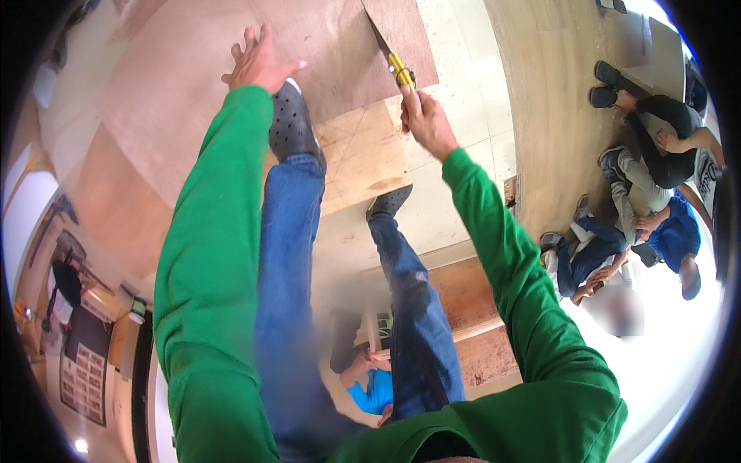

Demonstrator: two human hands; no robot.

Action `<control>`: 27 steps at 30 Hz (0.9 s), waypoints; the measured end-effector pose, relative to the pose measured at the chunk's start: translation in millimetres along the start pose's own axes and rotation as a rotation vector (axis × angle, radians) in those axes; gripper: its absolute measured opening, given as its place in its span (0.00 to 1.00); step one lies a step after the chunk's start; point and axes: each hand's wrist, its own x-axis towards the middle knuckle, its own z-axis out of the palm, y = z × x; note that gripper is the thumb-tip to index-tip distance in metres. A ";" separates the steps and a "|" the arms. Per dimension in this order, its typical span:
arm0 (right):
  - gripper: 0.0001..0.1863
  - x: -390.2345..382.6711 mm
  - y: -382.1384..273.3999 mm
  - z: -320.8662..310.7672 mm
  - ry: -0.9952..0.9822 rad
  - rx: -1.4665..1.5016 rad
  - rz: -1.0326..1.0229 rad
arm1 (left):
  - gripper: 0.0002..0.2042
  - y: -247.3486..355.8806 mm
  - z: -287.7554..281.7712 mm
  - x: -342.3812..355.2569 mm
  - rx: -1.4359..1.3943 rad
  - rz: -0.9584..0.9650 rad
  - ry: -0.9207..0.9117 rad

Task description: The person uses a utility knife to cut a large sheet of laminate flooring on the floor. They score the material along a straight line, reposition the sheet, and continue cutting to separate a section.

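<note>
A large reddish-brown plywood sheet [170,92] spreads out in front of me. On it my left hand [262,65] lies flat with fingers spread, just beyond my dark perforated clog [292,119]. My right hand [427,122] is wrapped round the yellow-and-black handle of a handsaw [397,68]. The narrow saw blade points away from me and lies along a line in the sheet, near its right edge; how deep it sits I cannot tell. Under the sheet's near edge is a paler wooden board [363,154] with faint lines, and my left foot rests around there.
My other clog [392,202] is beside the pale board's near corner. Several people sit along the right side, one in a blue shirt [679,228]. Behind my legs are reddish wooden boards [482,355] and a person in bright blue [374,392]. Another person in black [65,282] is at far left.
</note>
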 end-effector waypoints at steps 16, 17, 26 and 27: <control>0.20 -45.5 -68.2 -21.8 -0.040 -0.025 0.060 | 0.82 72.3 40.9 79.8 0.072 -0.157 -0.077; 0.20 -44.9 -71.8 -23.6 -0.034 0.028 0.088 | 0.82 74.2 40.2 79.6 0.059 -0.153 -0.068; 0.26 -40.7 -89.9 -20.7 0.028 -0.041 0.227 | 0.82 85.4 33.3 79.0 0.117 -0.263 -0.153; 0.26 -41.0 -92.5 -21.5 0.024 -0.020 0.254 | 0.82 85.7 32.3 78.5 0.112 -0.261 -0.164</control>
